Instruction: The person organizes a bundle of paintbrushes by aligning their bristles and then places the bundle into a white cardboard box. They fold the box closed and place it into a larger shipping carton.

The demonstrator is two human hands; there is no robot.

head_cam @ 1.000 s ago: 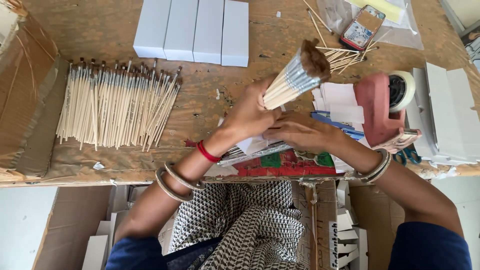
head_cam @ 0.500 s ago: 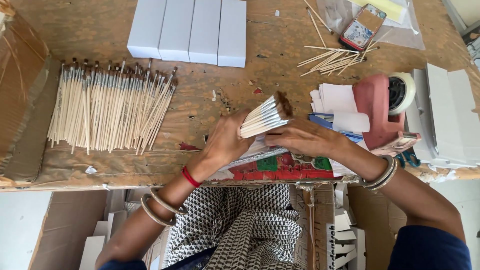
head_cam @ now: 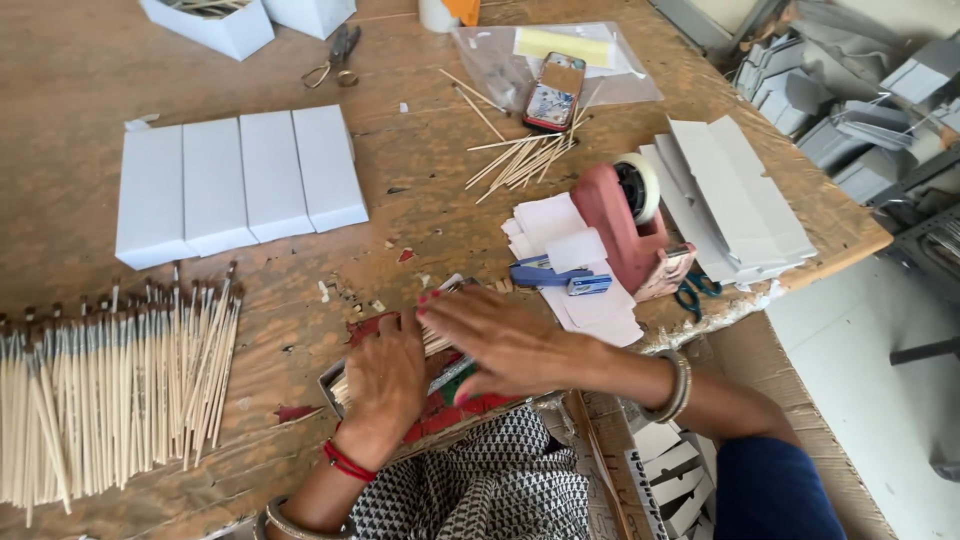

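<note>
Since the earlier frame the bundle I had raised in front of me has come down: it now lies low at the bench (head_cam: 90,60) edge, and my view has swung to take in more of the far side.

On the left, a wide row of thin pale sticks (head_cam: 110,390) with dark tips lies side by side, well apart from my hands. Beyond them, four flat white boxes (head_cam: 240,180) sit closed and touching; I cannot tell what is in them. An open white box (head_cam: 215,25) at the far edge seems to hold more sticks.

My left hand (head_cam: 385,385) presses flat on the bundle of sticks (head_cam: 435,345), fingers spread, resting on it rather than clenched. The bundle lies in a shallow tray (head_cam: 445,405) with a red and green lining. My right hand (head_cam: 505,345) lies across it, fingers extended and loose.

I judge these sticks light, stiff and brittle, apt to roll and splay; take them as a bunch around the middle.

On the right stands a pink tape dispenser (head_cam: 625,230) beside white paper slips (head_cam: 570,250) and stacked flat box blanks (head_cam: 735,200).
</note>
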